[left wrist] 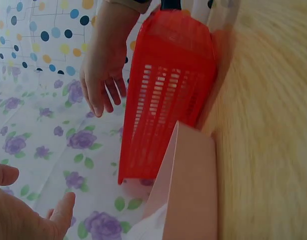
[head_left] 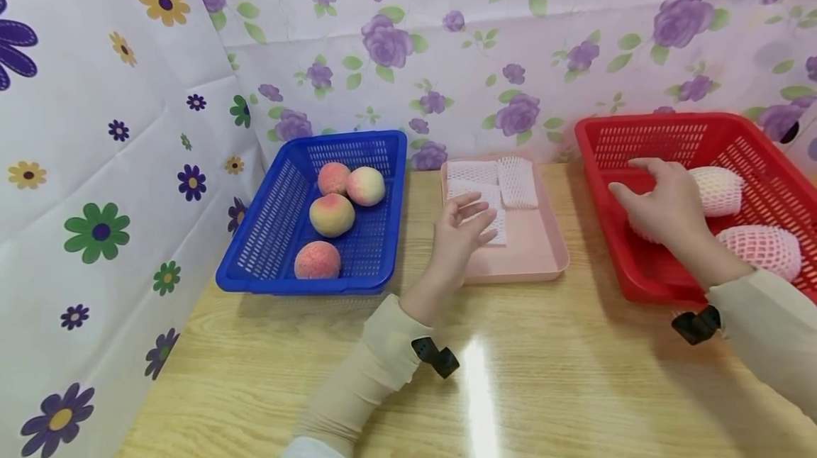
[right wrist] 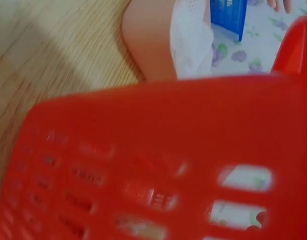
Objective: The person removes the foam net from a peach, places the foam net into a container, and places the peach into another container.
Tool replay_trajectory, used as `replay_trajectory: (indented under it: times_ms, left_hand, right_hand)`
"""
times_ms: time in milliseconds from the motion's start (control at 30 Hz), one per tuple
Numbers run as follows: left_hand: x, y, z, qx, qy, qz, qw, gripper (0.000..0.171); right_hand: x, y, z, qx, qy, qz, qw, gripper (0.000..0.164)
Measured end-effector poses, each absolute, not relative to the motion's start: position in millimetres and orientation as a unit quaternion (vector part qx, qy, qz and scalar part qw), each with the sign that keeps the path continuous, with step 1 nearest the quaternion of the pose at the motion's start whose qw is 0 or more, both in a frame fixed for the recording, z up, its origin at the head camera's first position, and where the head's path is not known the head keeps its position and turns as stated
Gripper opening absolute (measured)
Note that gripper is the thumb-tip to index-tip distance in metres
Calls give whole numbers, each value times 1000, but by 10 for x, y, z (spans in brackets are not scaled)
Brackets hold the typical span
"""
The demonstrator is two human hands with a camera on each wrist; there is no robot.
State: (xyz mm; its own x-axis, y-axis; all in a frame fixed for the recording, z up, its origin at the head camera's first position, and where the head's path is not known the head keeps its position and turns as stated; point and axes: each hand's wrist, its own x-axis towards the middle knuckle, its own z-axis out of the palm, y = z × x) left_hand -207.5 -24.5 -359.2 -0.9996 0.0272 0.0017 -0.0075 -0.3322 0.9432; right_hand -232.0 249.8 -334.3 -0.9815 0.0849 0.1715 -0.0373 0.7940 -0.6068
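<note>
My left hand (head_left: 454,239) hovers over the left part of a pink tray (head_left: 532,249), fingers spread and slightly bent, holding nothing. White foam net sleeves (head_left: 518,181) lie flat in that tray, partly hidden by the hand. Over the red basket (head_left: 603,220) is my right hand (head_left: 670,203), thumb and fingers apart. A netted fruit (head_left: 643,232) shows partly beneath it; whether they touch is unclear. Another netted fruit, pale yellow (head_left: 724,191), and a pink one (head_left: 762,249) lie in the same basket. The right wrist view shows mostly the basket's red wall (right wrist: 158,115).
At the left stands a blue basket (head_left: 401,210) with several bare peaches, among them a yellowish peach (head_left: 332,215) and a pink peach (head_left: 318,260). All containers rest on a wooden table (head_left: 542,373). Flowered sheets (head_left: 447,61) hang behind and at the left.
</note>
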Motion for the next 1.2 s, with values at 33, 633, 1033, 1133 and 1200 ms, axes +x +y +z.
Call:
replay_trajectory:
  times_ms: [33, 633, 1033, 1133, 1200]
  left_hand:
    - [-2064, -218, -3608, 5, 573, 819, 20, 37]
    - [-1891, 287, -3834, -21, 524, 845, 105, 38]
    - [-1877, 529, -3895, -38, 525, 837, 153, 35]
    - [-1872, 623, -3908, -44, 528, 833, 161, 34]
    - [-1860, 682, -3913, -44, 527, 832, 168, 33]
  right_hand:
    - [-2323, 2519, -3349, -16, -943, 319, 95, 64]
    - [-2337, 2928, -3446, -55, -957, 276, 74, 81]
    - [-2292, 3003, -3504, -85, -955, 282, 39, 93]
    - [-2312, 3006, -3510, -84, -957, 277, 28, 95]
    - [-2330, 3012, -3516, -85, -959, 270, 19, 96]
